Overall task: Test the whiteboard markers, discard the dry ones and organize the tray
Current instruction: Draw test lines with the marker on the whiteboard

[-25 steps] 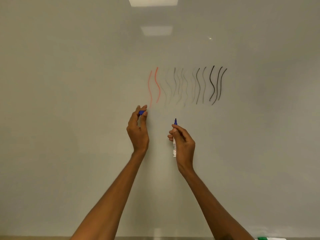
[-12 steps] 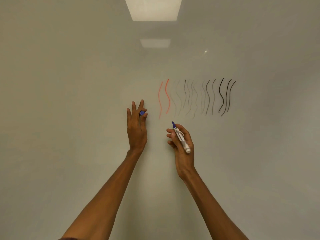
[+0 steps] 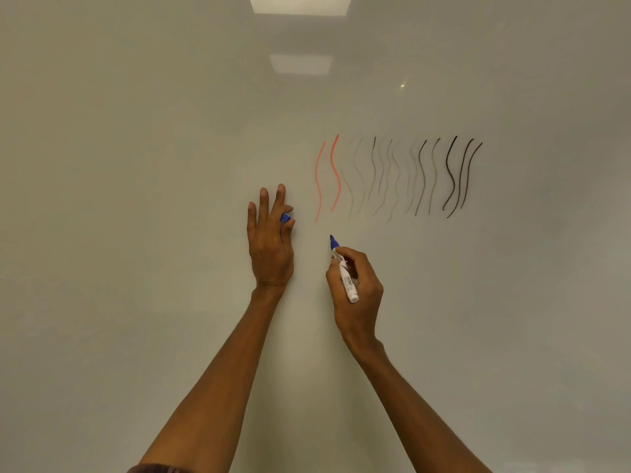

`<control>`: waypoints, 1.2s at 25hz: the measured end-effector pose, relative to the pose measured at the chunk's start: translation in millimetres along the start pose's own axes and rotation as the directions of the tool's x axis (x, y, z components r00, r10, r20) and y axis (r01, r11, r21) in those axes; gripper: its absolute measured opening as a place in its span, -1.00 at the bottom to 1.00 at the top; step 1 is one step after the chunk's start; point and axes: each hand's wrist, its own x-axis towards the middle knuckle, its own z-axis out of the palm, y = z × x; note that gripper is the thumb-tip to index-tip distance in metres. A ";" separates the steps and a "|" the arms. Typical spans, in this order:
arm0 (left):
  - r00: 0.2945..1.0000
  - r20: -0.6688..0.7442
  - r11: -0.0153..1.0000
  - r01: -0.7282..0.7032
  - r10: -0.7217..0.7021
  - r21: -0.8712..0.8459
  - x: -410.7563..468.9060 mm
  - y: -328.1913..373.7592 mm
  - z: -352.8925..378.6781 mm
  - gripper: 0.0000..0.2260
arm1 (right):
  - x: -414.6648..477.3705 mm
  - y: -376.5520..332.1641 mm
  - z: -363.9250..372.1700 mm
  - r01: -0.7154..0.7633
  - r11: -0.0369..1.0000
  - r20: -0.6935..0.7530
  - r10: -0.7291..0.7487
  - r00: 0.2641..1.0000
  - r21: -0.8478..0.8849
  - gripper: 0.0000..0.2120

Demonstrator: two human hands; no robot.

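My right hand (image 3: 356,288) grips an uncapped blue whiteboard marker (image 3: 344,274), white barrel, tip pointing up-left just below the red test lines. My left hand (image 3: 269,240) is raised against the whiteboard (image 3: 136,165), pinching the blue cap (image 3: 285,218) between thumb and forefinger while the other fingers stretch upward. On the board are two red wavy lines (image 3: 327,175), several faint grey lines (image 3: 382,175) and darker black lines (image 3: 457,175) to the right. The tray is out of view.
Ceiling light reflections (image 3: 300,63) show on the glossy board above the lines. Bare board surface spreads to the left of my left hand and below both arms.
The view has tilted up and the tray edge with a green marker has left the frame. My right hand turned the marker so its tip points up-left. My left hand's fingers straightened.
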 end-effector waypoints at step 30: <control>0.999 0.005 0.998 -0.050 0.050 -0.033 -1.9 -1.6 -5.5 -0.76 | 5.4 1.2 -14.5 0.274 0.836 0.059 -0.280 0.958 -0.475 -0.76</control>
